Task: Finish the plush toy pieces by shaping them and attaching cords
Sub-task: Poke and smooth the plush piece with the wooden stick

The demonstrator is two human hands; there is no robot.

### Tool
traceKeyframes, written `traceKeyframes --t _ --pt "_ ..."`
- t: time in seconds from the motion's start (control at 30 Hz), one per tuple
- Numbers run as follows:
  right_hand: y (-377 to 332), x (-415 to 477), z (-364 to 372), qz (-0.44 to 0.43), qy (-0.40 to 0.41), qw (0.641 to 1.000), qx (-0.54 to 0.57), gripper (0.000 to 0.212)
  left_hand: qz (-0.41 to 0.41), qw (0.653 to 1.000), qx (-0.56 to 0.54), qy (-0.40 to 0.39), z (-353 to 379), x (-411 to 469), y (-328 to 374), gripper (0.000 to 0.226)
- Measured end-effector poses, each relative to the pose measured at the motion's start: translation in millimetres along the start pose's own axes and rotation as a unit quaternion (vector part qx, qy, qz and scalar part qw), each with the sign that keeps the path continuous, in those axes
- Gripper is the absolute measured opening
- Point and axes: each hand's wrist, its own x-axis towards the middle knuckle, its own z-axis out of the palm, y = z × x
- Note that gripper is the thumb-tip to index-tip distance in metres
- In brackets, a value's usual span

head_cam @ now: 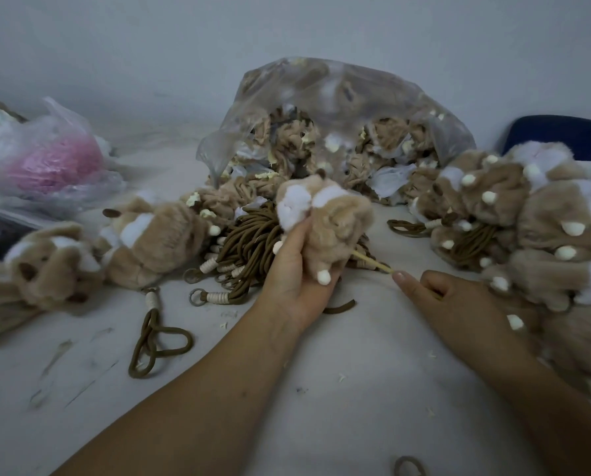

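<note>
My left hand (pixel 295 269) grips a tan and white plush toy piece (pixel 328 218) raised over the middle of the table. A thin wooden stick (pixel 373 262) pokes out of the piece's lower right side. My right hand (pixel 448 292) holds the stick's other end, fingers curled, forefinger pointing along it. A pile of brown cords (pixel 249 245) with cream wrapped ends and metal rings lies just behind my left hand. One loose brown cord (pixel 156 341) lies at the front left.
A clear plastic bag (pixel 338 108) full of unshaped plush pieces stands at the back. Plush pieces lie heaped at right (pixel 527 218) and left (pixel 125 242). A bag with pink material (pixel 53 163) sits far left. A blue chair back (pixel 558 135) shows behind right.
</note>
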Motion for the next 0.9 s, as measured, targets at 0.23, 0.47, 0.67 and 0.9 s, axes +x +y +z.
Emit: traceKeyframes --t 0.23,0.47,0.67,0.9 --pt "-3.2 2.7 2.5 0.060 0.057 0.991 0.109 0.071 -0.008 0.994 0.104 -0.022 12.2 -7.1 -24.0 0.045" --pt "0.5 4.2 5.3 0.074 0.068 0.974 0.202 0.080 -0.094 0.937 0.336 -0.021 21.5 -18.6 -34.1 0.073" --pt "5.2 7.4 6.4 0.088 0.055 0.965 0.241 0.091 0.480 0.661 0.577 -0.017 24.3 -25.6 -32.7 0.041" --pt "0.5 3.4 1.7 0.051 0.026 0.976 0.210 0.087 0.287 0.718 0.633 0.046 10.7 -13.0 -16.4 0.078"
